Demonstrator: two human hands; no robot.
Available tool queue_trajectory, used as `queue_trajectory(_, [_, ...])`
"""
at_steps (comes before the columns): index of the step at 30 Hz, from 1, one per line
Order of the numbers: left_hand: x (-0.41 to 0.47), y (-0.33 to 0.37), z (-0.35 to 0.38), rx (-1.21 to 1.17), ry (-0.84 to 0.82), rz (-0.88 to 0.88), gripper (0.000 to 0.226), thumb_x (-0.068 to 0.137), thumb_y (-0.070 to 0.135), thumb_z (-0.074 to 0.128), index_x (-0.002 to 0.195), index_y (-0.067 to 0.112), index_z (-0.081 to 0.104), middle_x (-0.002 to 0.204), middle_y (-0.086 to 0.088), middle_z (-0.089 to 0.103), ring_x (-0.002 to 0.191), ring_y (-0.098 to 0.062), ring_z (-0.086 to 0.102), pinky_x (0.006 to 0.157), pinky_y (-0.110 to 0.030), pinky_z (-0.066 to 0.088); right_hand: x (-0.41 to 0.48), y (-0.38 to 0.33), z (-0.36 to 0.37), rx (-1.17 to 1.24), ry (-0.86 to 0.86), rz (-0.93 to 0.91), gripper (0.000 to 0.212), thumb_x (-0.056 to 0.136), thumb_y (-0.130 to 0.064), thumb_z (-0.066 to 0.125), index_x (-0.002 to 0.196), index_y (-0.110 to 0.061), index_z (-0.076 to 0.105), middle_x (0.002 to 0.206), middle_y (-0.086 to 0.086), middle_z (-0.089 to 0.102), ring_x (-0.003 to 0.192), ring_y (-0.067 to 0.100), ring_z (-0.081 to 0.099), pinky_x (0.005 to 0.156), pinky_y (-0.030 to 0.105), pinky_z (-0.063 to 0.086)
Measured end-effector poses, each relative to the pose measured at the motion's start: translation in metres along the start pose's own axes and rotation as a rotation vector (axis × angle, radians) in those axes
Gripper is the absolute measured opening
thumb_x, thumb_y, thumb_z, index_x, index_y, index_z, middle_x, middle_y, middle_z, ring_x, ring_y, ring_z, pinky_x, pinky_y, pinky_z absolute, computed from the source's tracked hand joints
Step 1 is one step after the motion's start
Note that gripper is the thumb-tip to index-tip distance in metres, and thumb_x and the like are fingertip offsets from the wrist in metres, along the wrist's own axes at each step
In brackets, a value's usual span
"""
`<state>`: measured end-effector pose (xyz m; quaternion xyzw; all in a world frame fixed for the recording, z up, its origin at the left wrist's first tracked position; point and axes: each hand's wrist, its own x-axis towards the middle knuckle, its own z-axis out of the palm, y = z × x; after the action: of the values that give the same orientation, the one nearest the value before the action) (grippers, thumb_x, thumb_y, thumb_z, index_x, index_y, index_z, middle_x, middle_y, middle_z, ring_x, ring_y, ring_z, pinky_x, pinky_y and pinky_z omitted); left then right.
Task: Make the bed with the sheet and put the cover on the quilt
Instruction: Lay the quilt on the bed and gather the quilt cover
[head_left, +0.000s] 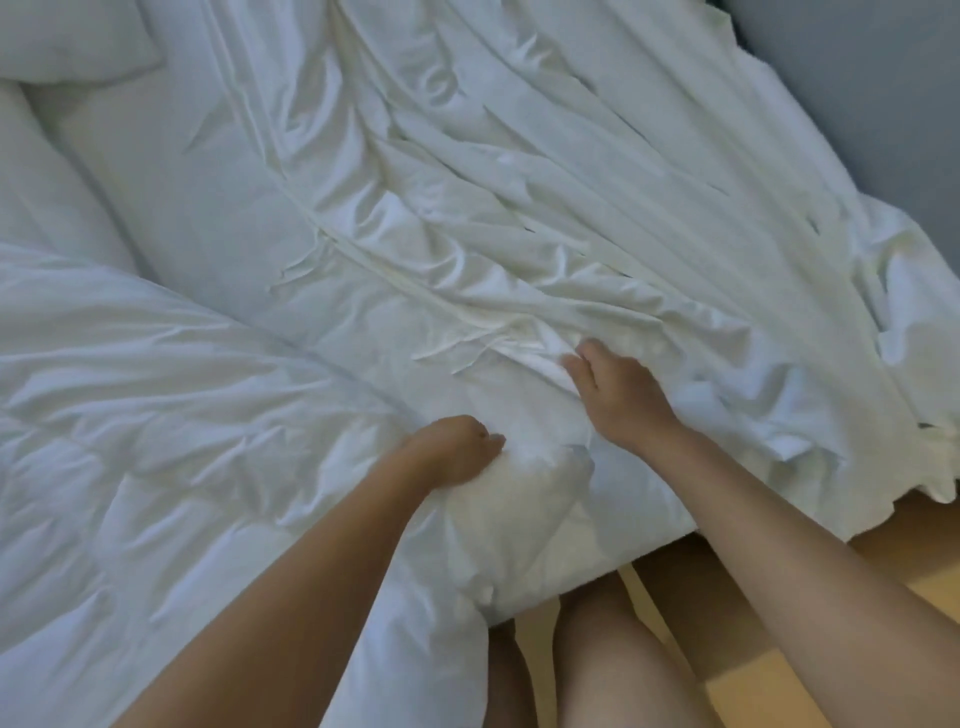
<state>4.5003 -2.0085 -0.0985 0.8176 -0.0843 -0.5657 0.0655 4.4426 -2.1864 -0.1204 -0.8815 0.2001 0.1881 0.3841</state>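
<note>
A white quilt lies bunched over the left and near part of the bed, its corner hanging over the near edge. My left hand grips that quilt corner, fingers curled into the fabric. A thin white cover, heavily creased, is spread across the middle and right of the bed. My right hand reaches into the cover's folds; its fingertips are hidden in the cloth, apparently pinching an edge. The white sheet shows smooth on the mattress between quilt and cover.
White pillows lie at the upper left. A grey wall runs along the far right of the bed. Light wooden floor and my legs show below the bed's near edge.
</note>
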Motion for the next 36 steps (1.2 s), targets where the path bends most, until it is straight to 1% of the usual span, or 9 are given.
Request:
queue_trajectory(3, [-0.008, -0.003, -0.017, -0.863, 0.061, -0.011, 0.038, 0.100, 0.033, 0.037, 0.115, 0.006, 0.059, 0.110, -0.012, 0.061, 0.099, -0.024, 0.058, 0.089, -0.032, 0.044, -0.041, -0.035, 0.003, 0.202, -0.054, 0.033, 0.028, 0.094, -0.037, 0.050, 0.084, -0.011, 0.047, 0.065, -0.001, 0.050, 0.064, 0.024, 0.051, 0.058, 0.033, 0.037])
queue_trajectory(5, [-0.021, 0.007, -0.026, -1.145, 0.066, 0.046, 0.029, 0.100, 0.030, 0.039, 0.111, 0.011, 0.059, 0.105, -0.009, 0.064, 0.092, -0.020, 0.062, 0.089, -0.032, 0.045, -0.062, -0.056, 0.007, 0.258, -0.028, 0.053, 0.026, 0.089, -0.038, 0.060, 0.089, -0.013, 0.051, 0.069, -0.004, 0.052, 0.060, 0.016, 0.049, 0.053, 0.025, 0.036])
queue_trajectory(12, [-0.104, 0.024, -0.043, -1.035, 0.308, 0.241, 0.019, 0.090, 0.007, 0.045, 0.100, 0.007, 0.061, 0.086, -0.008, 0.066, 0.069, -0.018, 0.062, 0.057, -0.021, 0.051, -0.113, -0.111, -0.008, 0.133, 0.210, 0.012, 0.021, 0.095, -0.040, 0.049, 0.086, -0.022, 0.053, 0.067, -0.009, 0.045, 0.058, 0.008, 0.045, 0.051, 0.019, 0.029])
queue_trajectory(17, [-0.163, 0.011, -0.066, -0.969, 0.191, 0.476, 0.019, 0.093, 0.008, 0.046, 0.093, 0.010, 0.065, 0.086, -0.002, 0.071, 0.079, -0.013, 0.066, 0.071, -0.023, 0.053, -0.136, -0.149, -0.027, 0.221, 0.401, -0.043, 0.024, 0.092, -0.036, 0.055, 0.103, -0.016, 0.059, 0.092, -0.011, 0.050, 0.086, 0.009, 0.051, 0.071, 0.020, 0.041])
queue_trajectory(20, [-0.182, 0.010, -0.069, -0.930, 0.200, 0.502, 0.020, 0.092, 0.006, 0.046, 0.098, 0.007, 0.065, 0.096, -0.006, 0.071, 0.090, -0.015, 0.067, 0.076, -0.025, 0.051, -0.139, -0.171, -0.036, 0.134, 0.507, -0.052, 0.022, 0.092, -0.034, 0.056, 0.098, -0.013, 0.057, 0.090, -0.007, 0.050, 0.084, 0.012, 0.049, 0.067, 0.023, 0.041])
queue_trajectory(23, [-0.191, 0.012, -0.067, -1.013, 0.260, 0.447, 0.017, 0.091, 0.006, 0.047, 0.096, 0.001, 0.063, 0.090, -0.008, 0.068, 0.083, -0.017, 0.065, 0.073, -0.024, 0.050, -0.141, -0.183, -0.038, -0.027, 0.581, -0.084, 0.023, 0.098, -0.020, 0.045, 0.092, -0.004, 0.060, 0.088, 0.004, 0.055, 0.082, 0.021, 0.052, 0.065, 0.031, 0.041])
queue_trajectory(26, [-0.197, 0.019, -0.066, -1.177, 0.239, 0.423, 0.016, 0.093, 0.009, 0.047, 0.097, 0.004, 0.062, 0.091, -0.008, 0.067, 0.084, -0.020, 0.064, 0.075, -0.027, 0.050, -0.142, -0.195, -0.048, 0.194, 0.643, -0.021, 0.024, 0.097, -0.014, 0.046, 0.084, -0.002, 0.062, 0.081, 0.004, 0.058, 0.075, 0.017, 0.050, 0.061, 0.023, 0.036])
queue_trajectory(31, [-0.206, 0.037, -0.081, -1.691, 0.051, 0.347, 0.016, 0.094, 0.001, 0.046, 0.101, 0.001, 0.059, 0.094, -0.013, 0.066, 0.086, -0.026, 0.066, 0.083, -0.038, 0.053, -0.135, -0.223, -0.070, 0.574, 0.595, 0.140, 0.025, 0.097, -0.016, 0.042, 0.083, -0.001, 0.056, 0.073, 0.001, 0.053, 0.070, 0.015, 0.046, 0.057, 0.021, 0.034])
queue_trajectory(36, [-0.204, 0.035, -0.085, -1.359, 0.204, 0.322, 0.014, 0.091, 0.013, 0.053, 0.101, 0.006, 0.060, 0.080, -0.005, 0.063, 0.070, -0.016, 0.063, 0.065, -0.024, 0.055, -0.145, -0.229, -0.076, 0.569, 0.396, 0.145, 0.024, 0.096, -0.029, 0.044, 0.081, -0.011, 0.046, 0.073, -0.003, 0.045, 0.062, 0.009, 0.040, 0.053, 0.022, 0.031])
